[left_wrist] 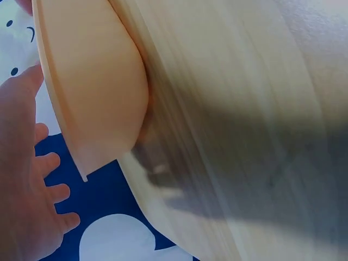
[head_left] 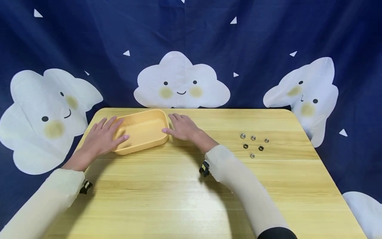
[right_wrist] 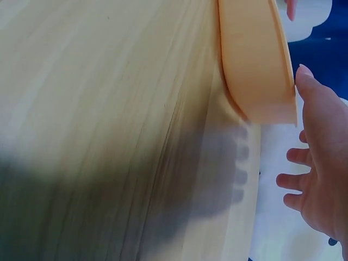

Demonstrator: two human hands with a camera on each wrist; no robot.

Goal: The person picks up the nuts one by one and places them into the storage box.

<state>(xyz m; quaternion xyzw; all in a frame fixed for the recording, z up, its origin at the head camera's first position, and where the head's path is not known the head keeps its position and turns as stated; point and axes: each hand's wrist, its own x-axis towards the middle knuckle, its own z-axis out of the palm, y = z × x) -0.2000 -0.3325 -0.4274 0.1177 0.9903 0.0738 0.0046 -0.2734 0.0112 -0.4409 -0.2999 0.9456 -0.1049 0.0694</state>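
Note:
A yellow-orange plastic tray [head_left: 143, 131] with rounded corners and raised walls lies at the back left of the wooden table, slightly angled. Over its left end my left hand [head_left: 102, 137] spreads its fingers, the thumb overlapping the inside in the head view. My right hand [head_left: 183, 127] is at the tray's right end, fingers extended and the thumb [right_wrist: 305, 73] right at the rim. The left wrist view shows the tray's outer wall [left_wrist: 92, 81], with the left thumb [left_wrist: 32, 79] by the rim and the other fingers apart from it.
Several small metal nuts [head_left: 253, 138], some silver and some dark, lie loose on the right part of the table [head_left: 167, 199]. Behind the table hangs a dark blue curtain [head_left: 116, 30] printed with white clouds.

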